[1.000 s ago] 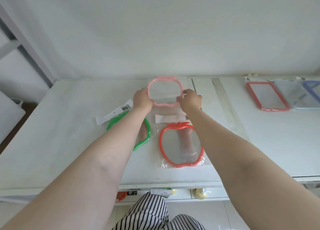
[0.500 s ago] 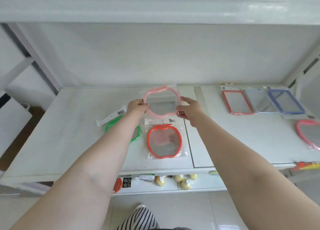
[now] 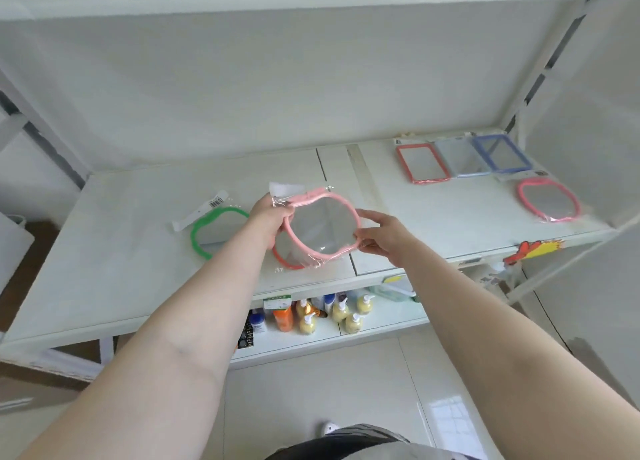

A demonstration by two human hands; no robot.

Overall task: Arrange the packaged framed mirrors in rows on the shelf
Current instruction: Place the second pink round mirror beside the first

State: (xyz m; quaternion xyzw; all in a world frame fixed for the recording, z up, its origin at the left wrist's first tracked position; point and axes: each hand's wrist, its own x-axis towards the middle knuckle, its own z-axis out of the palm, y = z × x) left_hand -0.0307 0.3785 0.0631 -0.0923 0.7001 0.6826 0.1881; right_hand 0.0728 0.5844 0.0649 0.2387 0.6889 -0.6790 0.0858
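1. Fingers of the left hand (image 3: 269, 214) curl round the upper left rim of a pink apple-shaped mirror (image 3: 322, 225) sealed in clear plastic, while the right hand (image 3: 379, 236) pinches the opposite rim between thumb and fingertips.
2. Held between both hands, the pink apple-shaped mirror is lifted off the white shelf (image 3: 121, 251), tilted, above the shelf's middle near its front edge.
3. Beneath it, a red apple-shaped mirror (image 3: 285, 260) lies flat on the shelf, mostly hidden by the lifted one and the left forearm.
4. Left of the hands, a green apple-shaped mirror (image 3: 207, 229) lies flat, its white barcode header (image 3: 201, 210) pointing toward the back left.
5. At the far right back of the shelf, three rectangular mirrors lie side by side in a row: a red rectangular mirror (image 3: 422, 164), a grey rectangular mirror (image 3: 459, 159) and a blue rectangular mirror (image 3: 502, 154), their edges touching or overlapping.
6. In front of that row, near the right end, a second pink mirror (image 3: 549, 199) lies flat in its wrapper.
7. On the lower shelf (image 3: 381, 315), pump bottles (image 3: 341, 312) of yellow liquid stand beside an orange bottle (image 3: 282, 317).
8. A yellow-and-red burst sticker (image 3: 533, 250) hangs on the shelf's front edge at right.
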